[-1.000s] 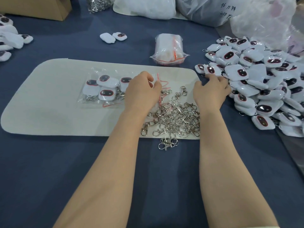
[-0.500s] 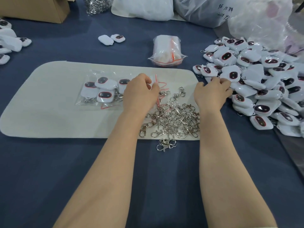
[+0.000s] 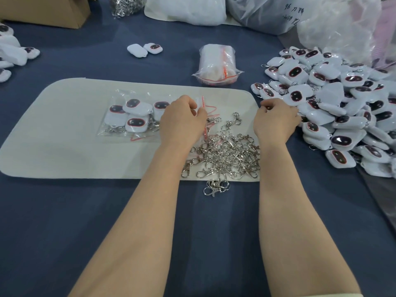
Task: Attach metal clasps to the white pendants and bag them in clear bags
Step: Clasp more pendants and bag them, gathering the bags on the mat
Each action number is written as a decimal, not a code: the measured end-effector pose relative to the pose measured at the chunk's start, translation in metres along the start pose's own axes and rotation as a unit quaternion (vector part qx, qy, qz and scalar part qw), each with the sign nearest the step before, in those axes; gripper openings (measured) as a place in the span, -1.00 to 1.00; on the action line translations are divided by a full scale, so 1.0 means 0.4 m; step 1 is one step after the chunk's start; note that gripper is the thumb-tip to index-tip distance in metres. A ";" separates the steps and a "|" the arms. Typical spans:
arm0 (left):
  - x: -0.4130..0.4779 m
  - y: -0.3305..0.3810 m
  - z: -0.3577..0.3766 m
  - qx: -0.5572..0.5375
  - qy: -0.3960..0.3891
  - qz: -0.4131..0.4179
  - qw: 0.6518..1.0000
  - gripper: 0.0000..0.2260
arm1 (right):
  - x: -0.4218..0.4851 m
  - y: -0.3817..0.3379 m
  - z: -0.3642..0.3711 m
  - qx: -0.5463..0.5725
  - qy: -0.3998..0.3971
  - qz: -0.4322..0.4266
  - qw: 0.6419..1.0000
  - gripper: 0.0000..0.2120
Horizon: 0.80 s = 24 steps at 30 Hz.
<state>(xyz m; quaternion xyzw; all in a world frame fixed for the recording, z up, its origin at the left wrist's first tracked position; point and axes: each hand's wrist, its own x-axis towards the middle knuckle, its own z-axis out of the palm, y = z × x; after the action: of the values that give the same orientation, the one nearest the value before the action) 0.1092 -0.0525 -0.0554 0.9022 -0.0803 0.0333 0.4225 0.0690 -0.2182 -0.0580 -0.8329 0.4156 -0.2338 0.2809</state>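
My left hand point(image 3: 182, 120) pinches a clear bag point(image 3: 202, 103) with a red seal strip, just above the heap of metal clasps point(image 3: 227, 153) on the pale mat point(image 3: 64, 136). My right hand point(image 3: 276, 120) sits at the left edge of the big pile of white pendants point(image 3: 342, 99). Its fingers curl round a pendant that lies mostly hidden under the palm. Left of my left hand lie several bagged pendants point(image 3: 132, 116) with clasps attached.
A pack of spare clear bags point(image 3: 216, 65) lies behind the mat. Two loose pendants point(image 3: 143, 49) sit further back, more pendants point(image 3: 12, 52) at far left. A cardboard box point(image 3: 49, 11), a clasp heap point(image 3: 126, 5) and large plastic sacks point(image 3: 267, 11) line the rear. Stray clasps point(image 3: 215, 186) lie off the mat's front edge.
My right hand's fingers, stretched onto the pendant pile before, have curled in and drawn back slightly. My left hand stays put with the bag between its fingertips.
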 end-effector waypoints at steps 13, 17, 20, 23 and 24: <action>-0.009 0.029 -0.026 -0.169 0.053 0.028 0.984 -0.75 | -0.101 -0.121 0.033 0.404 -0.226 -0.097 0.881 -0.82; -0.007 0.028 -0.027 -0.162 0.028 0.034 0.986 -0.83 | -0.120 -0.140 0.051 0.404 -0.251 -0.105 0.873 -0.77; -0.005 0.029 -0.027 -0.194 0.049 0.018 0.980 -0.94 | -0.130 -0.152 0.065 0.421 -0.217 -0.038 0.880 -0.75; -0.006 0.033 -0.024 -0.255 0.046 -0.024 0.966 -0.98 | -0.136 -0.158 0.069 0.414 -0.216 -0.049 0.883 -0.79; -0.005 0.034 -0.024 -0.270 0.038 -0.039 0.961 -0.98 | -0.138 -0.159 0.069 0.414 -0.224 -0.055 0.880 -0.80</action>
<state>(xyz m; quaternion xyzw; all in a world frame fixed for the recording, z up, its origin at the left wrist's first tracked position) 0.1050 -0.0535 -0.0393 0.7551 -0.0351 0.0283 0.6541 0.0918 -0.1337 -0.0449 -0.6922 0.1606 -0.2064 0.6726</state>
